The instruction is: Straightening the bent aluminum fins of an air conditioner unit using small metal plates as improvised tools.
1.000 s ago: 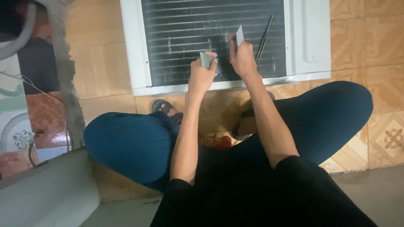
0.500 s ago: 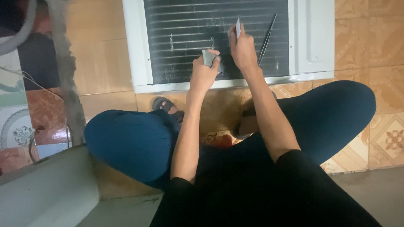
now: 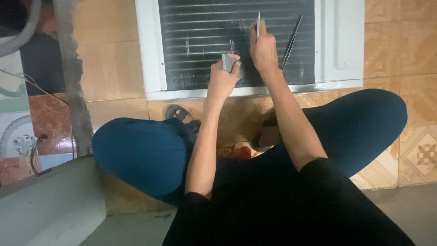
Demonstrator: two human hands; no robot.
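A white-framed air conditioner unit (image 3: 150,54) lies on the tiled floor, its dark finned coil (image 3: 200,27) facing up. My left hand (image 3: 223,77) grips a small grey block-shaped tool (image 3: 229,61) pressed on the lower fins. My right hand (image 3: 263,45) holds a thin flat metal blade (image 3: 258,23) upright against the fins, higher up. A long thin pair of tweezers (image 3: 291,41) lies slanted on the coil just right of my right hand. I squat with both knees in blue trousers spread apart.
A grey pipe (image 3: 73,77) runs down at the left beside patterned tiles (image 3: 18,136) and a loose wire (image 3: 36,155). A pale ledge (image 3: 50,205) fills the lower left. A sandal (image 3: 175,111) shows by my left knee.
My right hand has turned the blade from a flat face-on hold to edge-on and moved it slightly up the fins. My left hand stays on the grey tool.
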